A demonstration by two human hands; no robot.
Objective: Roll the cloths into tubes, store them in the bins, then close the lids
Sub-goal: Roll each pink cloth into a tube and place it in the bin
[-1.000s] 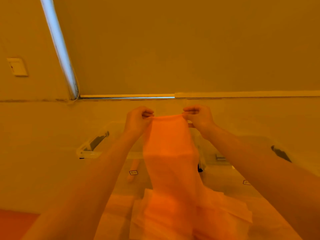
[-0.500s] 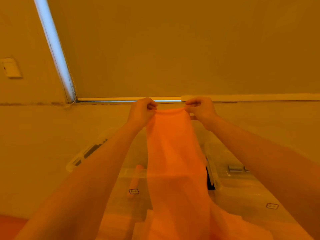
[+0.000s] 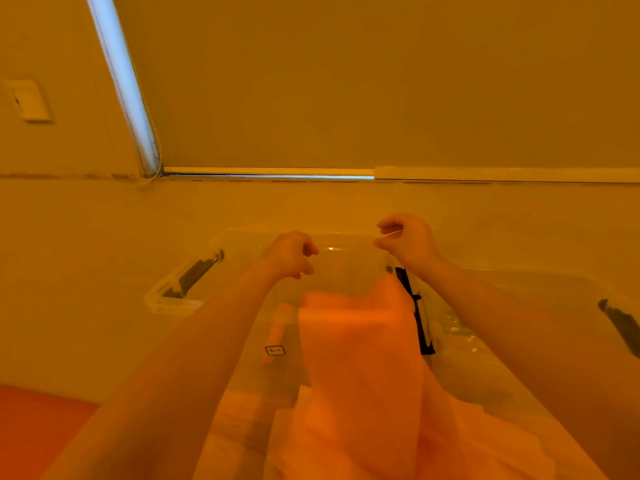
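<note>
The cloth [image 3: 360, 368], a thin orange sheet, drapes loose over the near rim of the left bin [image 3: 242, 244], its top edge folded and slumped at about rim height, the rest trailing down toward me onto a pile of more orange fabric [image 3: 346, 445]. Neither of my hands touches it. My left hand [image 3: 289, 254] hangs above the left bin's open mouth with fingers curled in loosely and nothing between them. My right hand [image 3: 408, 240] is raised a little higher, above the seam where the left bin meets the right bin [image 3: 540, 282]; thumb and forefinger are drawn close together, and a pale thin streak shows there, though I cannot tell whether it is something pinched. Inside the left bin, to the left of the draped cloth, a rolled orange tube [image 3: 278, 323] stands leaning against the near wall, just above a small label [image 3: 274, 350]. A dark latch [image 3: 194, 277] sits on the left bin's left end, another dark latch strip [image 3: 417, 320] runs down between the two bins, just right of the cloth.
</note>
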